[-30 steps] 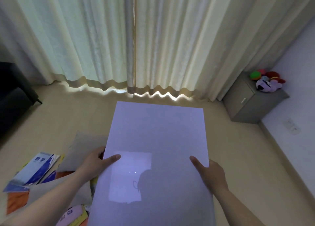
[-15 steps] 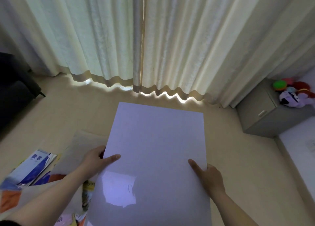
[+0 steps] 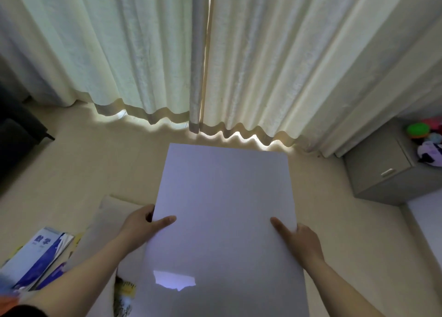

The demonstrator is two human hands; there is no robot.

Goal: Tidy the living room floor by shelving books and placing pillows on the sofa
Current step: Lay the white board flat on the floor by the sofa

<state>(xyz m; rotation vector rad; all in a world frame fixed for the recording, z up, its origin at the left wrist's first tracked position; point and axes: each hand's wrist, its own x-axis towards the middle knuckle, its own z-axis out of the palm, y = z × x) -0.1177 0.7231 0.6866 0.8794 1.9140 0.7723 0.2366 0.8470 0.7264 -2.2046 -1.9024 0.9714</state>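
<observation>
- Book (image 3: pixel 224 209): large, white, with its plain glossy cover facing up. It is held flat in the air above the floor (image 3: pixel 83 163), in front of the person, with its long sides running away from the camera.
- Left hand (image 3: pixel 143 226): grasps the left edge of the book. The thumb lies on the cover and the fingers (image 3: pixel 149 215) curl under the edge.
- Right hand (image 3: pixel 301 240): grasps the right edge of the book. The thumb lies on the cover; the fingers are hidden beneath the book.
- Reflection: one bright patch shows on the cover near the end closest to the person.
- Pillow (image 3: pixel 107 221): beige, lying on the floor under the left forearm, partly covered by the arm and the held book.
- Blue-and-white book (image 3: pixel 40 252): lies on the floor at lower left, just beside the pillow, on top of other coloured covers.
- Sofa (image 3: pixel 16 135): dark, with only a corner in view at the left edge, well apart from the held book.
- Curtains (image 3: pixel 143 53): pale, closed, hanging to the floor beyond the far end of the book.
- Cabinet (image 3: pixel 382 173): grey, in the right corner, with soft toys (image 3: pixel 428 149) on top.
</observation>
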